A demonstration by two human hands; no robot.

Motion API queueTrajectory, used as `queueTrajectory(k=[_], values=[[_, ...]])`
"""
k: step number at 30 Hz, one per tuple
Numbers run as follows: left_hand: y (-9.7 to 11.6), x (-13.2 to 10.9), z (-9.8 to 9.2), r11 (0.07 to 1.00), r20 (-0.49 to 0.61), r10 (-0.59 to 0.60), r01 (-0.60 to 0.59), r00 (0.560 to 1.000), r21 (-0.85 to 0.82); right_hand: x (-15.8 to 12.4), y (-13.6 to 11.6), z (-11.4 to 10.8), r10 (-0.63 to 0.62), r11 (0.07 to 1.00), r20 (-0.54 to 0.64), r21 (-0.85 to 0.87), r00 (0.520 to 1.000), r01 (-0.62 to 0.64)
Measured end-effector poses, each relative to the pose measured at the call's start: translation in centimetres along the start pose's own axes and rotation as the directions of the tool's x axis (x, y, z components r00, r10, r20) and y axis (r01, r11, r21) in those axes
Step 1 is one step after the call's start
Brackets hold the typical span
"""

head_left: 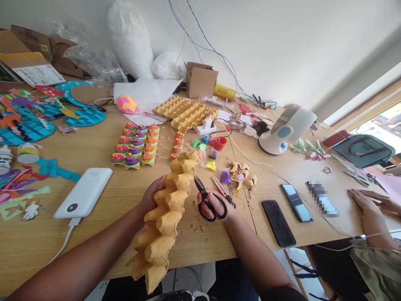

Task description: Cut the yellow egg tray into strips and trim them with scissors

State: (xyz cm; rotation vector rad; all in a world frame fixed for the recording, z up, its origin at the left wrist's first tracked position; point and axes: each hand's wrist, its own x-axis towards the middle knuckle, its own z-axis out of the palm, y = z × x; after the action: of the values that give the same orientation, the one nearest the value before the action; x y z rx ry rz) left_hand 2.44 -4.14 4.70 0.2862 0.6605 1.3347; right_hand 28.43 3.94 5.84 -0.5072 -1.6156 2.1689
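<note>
My left hand (152,194) grips a long yellow piece of egg carton (171,209) from its left side; the fingers behind it are partly hidden. The carton is held tilted over the table's front edge. In my right hand (216,205) are black-handled scissors (200,186), fingers through the loops, blades against or close beside the carton's upper right edge. Beyond the carton lie painted egg-cup pieces (136,142) in red, purple and orange rows. A cutter knife (223,190) rests just past my right hand, close to torn carton scraps (242,173).
A white power bank (84,192) with a cable lies at left. Phones (278,223) and a small fan (286,129) stand or lie at right. Uncut egg trays (181,110) sit at the back. Another person's hands (369,205) rest at the far right. A red cup (218,143) is mid-table.
</note>
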Motion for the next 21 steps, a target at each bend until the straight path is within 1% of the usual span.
queueTrajectory(k=[4,8,12,14,18,21], values=[[0.5,-0.3,0.1,0.998,0.021,-0.054,0.053,0.998,0.043,-0.3,-0.2,-0.2,0.018,0.998,0.002,0.052,1.0,-0.018],[0.7,-0.5,0.3,0.997,0.005,-0.021,0.021,1.0,0.075,-0.5,0.0,-0.8,0.082,0.988,0.062,0.129,0.995,-0.089],[0.8,-0.7,0.5,0.995,-0.003,-0.053,0.053,0.999,0.087,-0.2,0.6,-1.5,0.14,0.98,0.099,0.13,0.985,-0.153],[0.9,-0.7,0.7,0.993,-0.008,-0.072,0.072,0.997,0.091,0.0,1.0,-1.6,0.141,0.98,0.104,0.125,0.985,-0.154],[0.8,-0.8,1.1,0.992,-0.02,-0.065,0.067,0.998,0.103,0.1,1.0,-1.3,0.107,0.984,0.072,0.133,0.992,-0.116],[1.0,-0.8,1.1,0.991,-0.043,-0.063,0.067,0.997,0.112,0.0,0.6,-0.8,0.087,0.986,-0.007,0.144,0.996,-0.085]])
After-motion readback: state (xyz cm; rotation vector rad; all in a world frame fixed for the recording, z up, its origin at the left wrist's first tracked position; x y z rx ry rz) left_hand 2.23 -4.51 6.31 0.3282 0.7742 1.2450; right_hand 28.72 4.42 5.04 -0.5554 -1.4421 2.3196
